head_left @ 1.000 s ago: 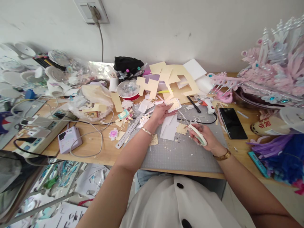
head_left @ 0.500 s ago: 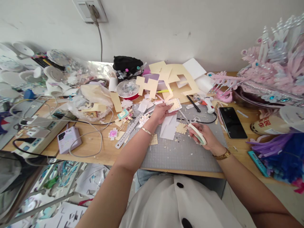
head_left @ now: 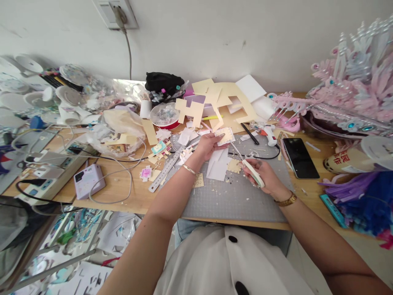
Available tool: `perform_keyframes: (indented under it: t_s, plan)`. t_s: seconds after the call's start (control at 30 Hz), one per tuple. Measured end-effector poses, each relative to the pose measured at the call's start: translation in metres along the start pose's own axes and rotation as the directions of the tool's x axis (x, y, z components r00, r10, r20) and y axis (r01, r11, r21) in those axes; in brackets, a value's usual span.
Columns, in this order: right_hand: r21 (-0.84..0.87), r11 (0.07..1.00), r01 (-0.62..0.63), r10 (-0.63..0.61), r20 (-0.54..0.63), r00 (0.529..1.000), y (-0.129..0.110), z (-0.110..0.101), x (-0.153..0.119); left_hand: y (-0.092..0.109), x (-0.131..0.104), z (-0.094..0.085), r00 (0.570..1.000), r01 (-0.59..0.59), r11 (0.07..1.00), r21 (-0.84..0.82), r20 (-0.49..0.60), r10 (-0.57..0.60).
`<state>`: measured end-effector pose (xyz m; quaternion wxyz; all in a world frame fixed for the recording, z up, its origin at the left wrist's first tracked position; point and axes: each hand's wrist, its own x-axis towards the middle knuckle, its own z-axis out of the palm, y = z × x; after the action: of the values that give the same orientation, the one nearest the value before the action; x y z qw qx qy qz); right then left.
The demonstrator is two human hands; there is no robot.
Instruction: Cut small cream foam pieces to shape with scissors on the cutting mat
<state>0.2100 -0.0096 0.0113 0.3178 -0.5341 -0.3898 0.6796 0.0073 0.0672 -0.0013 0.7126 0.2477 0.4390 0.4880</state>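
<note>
My left hand (head_left: 210,145) pinches a small piece of cream and white card (head_left: 225,136) over the cutting mat. Scissors with pale handles (head_left: 253,173) are in my right hand (head_left: 263,174), fingers wrapped through the grips. Their blades (head_left: 237,150) point up and left, with the tips at the card's lower right edge; whether they bite into it is too small to tell. Below the blades lies a cream cut-out with a bumpy outline (head_left: 234,166). White paper (head_left: 217,164) rests on the mat under my left hand, and another cream piece (head_left: 199,180) sits by my forearm.
The grey cutting mat (head_left: 233,200) carries small scraps. A steel ruler (head_left: 164,172) lies left of my forearm. Beyond my hands are cream card sheets (head_left: 248,107), a black pen (head_left: 249,134) and a glue gun (head_left: 270,136). A phone (head_left: 301,158) and a drink cup (head_left: 344,159) stand right.
My right hand and the scissors have shifted very slightly left, and the handles look closer together. The card in my left hand stays in about the same place.
</note>
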Motion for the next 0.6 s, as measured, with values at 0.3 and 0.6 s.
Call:
perform_keyframes:
  t_s: [0.3, 0.6]
  plan:
    - [-0.035, 0.999, 0.022, -0.021, 0.019, 1.000, -0.0049, -0.0014, -0.0037, -0.0001, 0.0032, -0.0022, 1.000, 0.005, 0.997, -0.077, -0.016, -0.006]
    - [-0.014, 0.999, 0.039, -0.039, 0.023, 0.999, -0.0038, -0.0022, -0.0020, -0.0002, 0.0024, -0.0022, 1.000, 0.001, 0.999, -0.036, -0.001, -0.001]
